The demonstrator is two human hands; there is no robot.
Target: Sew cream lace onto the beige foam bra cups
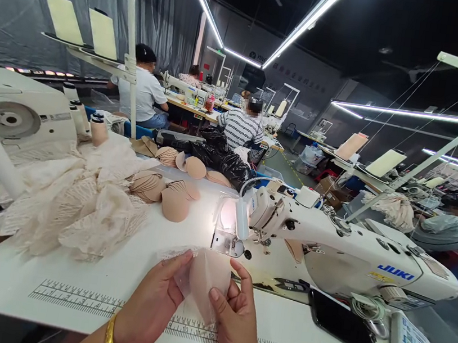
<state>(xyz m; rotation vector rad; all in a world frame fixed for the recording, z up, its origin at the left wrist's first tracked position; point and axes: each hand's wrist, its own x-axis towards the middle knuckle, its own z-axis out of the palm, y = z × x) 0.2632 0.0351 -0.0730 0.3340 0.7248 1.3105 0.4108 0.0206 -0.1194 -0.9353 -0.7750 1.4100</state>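
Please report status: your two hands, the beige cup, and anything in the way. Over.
Left hand pinching sheer fabric. Right hand gripping beige cup, in front of sewing machine. Lace heap lies left, black phone right; neither seems in the way.

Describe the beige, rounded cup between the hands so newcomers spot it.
Find the big white sewing machine with blue JUKI lettering, then look before its lit needle end. There the right hand grips the cup and the left hand holds sheer pale fabric against it. Unlike the beige cups stacked to the left, this one is in hand.
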